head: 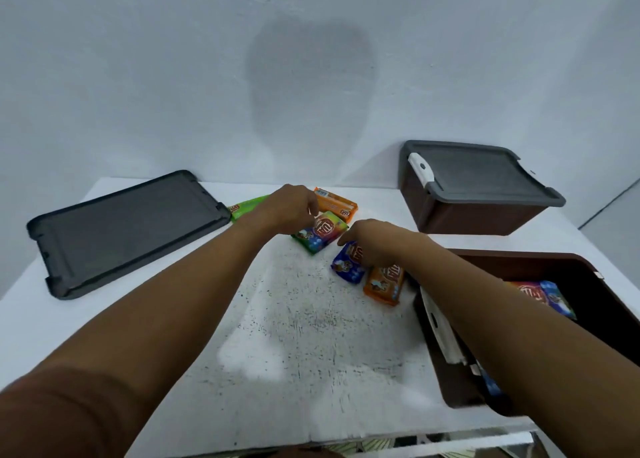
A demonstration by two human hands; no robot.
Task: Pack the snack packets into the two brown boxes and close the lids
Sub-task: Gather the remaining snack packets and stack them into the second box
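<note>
The blue packet (347,263) lies mid-tabletop (294,336). My right grip (374,246) is curled over its far end, pinching it. My left grip (287,212) hangs curled over the multicoloured packet (320,232) just beyond, but I cannot tell whether it has hold. I'd lift both flat and carry them right into the open brown box (526,265), laying them beside the packets already inside. The near orange packet (384,284), far orange packet (337,204) and green packet (249,205) are unpacked. The loose lid (121,229) lies left, the closed box (478,180) far right.
</note>
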